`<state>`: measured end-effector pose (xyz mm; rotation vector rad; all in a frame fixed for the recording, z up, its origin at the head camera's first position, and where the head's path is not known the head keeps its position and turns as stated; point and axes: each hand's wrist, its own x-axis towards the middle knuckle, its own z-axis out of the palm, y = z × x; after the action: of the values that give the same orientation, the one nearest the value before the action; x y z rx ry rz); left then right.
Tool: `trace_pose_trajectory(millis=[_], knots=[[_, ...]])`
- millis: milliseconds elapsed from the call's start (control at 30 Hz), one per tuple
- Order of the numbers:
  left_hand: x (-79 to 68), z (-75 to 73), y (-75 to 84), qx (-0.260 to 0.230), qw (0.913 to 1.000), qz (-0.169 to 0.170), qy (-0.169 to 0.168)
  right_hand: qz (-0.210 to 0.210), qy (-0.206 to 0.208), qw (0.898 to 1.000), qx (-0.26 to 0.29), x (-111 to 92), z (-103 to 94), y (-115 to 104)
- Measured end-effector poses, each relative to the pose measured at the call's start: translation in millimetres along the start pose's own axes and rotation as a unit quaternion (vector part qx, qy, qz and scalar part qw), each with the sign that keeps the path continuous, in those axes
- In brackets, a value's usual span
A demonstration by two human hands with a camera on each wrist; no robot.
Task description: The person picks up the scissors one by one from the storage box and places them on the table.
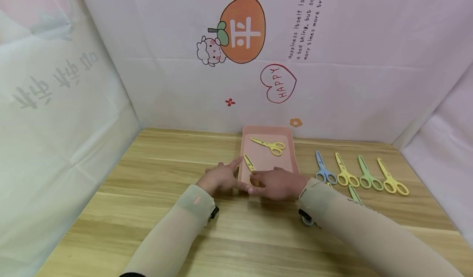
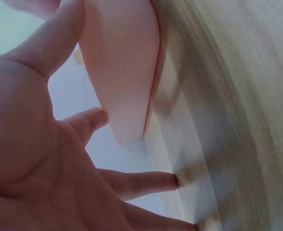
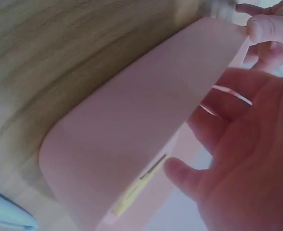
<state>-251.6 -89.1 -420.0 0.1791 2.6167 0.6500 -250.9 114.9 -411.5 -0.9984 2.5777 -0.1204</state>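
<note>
A shallow pink tray (image 1: 267, 129) lies against the back wall with two pairs of yellow scissors plainly inside. One pair of yellow scissors (image 1: 267, 144) rests at the far side; the other yellow scissors (image 1: 249, 162) lie by the left wall, handles partly covered by fingers. My left hand (image 1: 221, 176) is spread at the tray's near left corner, index and thumb touching its outer walls. My right hand (image 1: 277, 182) reaches over the near rim, fingers extended inside, thumb beside the left thumb. A yellow piece (image 3: 141, 185) shows inside the near wall, beside the little finger.
Right of the tray stand in a row blue scissors (image 1: 321, 168), yellow scissors (image 1: 344, 170), green scissors (image 1: 366, 172) and another yellow pair (image 1: 389, 176). A green blade (image 1: 354, 194) pokes out from beneath the right sleeve. A printed cloth wall (image 1: 173, 92) borders the table's back.
</note>
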Motion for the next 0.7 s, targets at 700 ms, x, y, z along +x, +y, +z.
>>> trace_pose_trajectory(millis=[700], knots=[[4.1,1.3,-2.7,-0.013,0.9998,-0.014,0.003,0.228,0.021,0.964,0.136,40.8,-35.0,31.4]])
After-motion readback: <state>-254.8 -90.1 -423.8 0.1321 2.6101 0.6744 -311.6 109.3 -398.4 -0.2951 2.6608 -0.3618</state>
